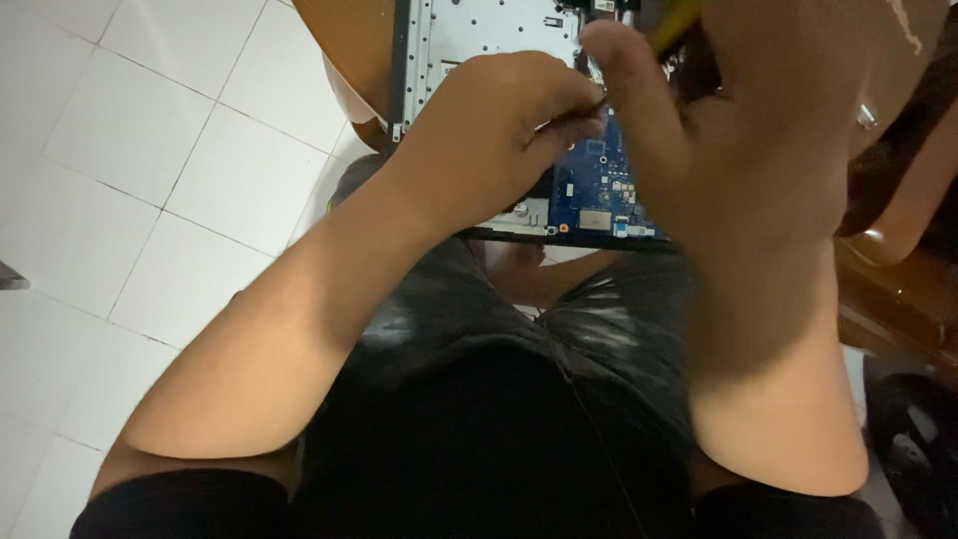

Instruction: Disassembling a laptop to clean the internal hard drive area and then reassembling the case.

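Note:
An opened laptop base (479,30) lies on a brown wooden stool, its grey inner frame and blue circuit board (594,190) showing. My left hand (499,135) hovers over the board with thumb and fingers pinched on something small and dark that I cannot make out. My right hand (758,130) is close to the camera and covers the right part of the laptop. It grips a tool with a yellow handle (677,22), of which only a bit shows above the fingers. The two hands nearly touch at the fingertips.
White tiled floor (130,180) fills the left side. My lap in dark shorts (499,399) is below the laptop. Brown wooden furniture (898,269) stands at the right, with a dark round object (913,449) on the floor beside it.

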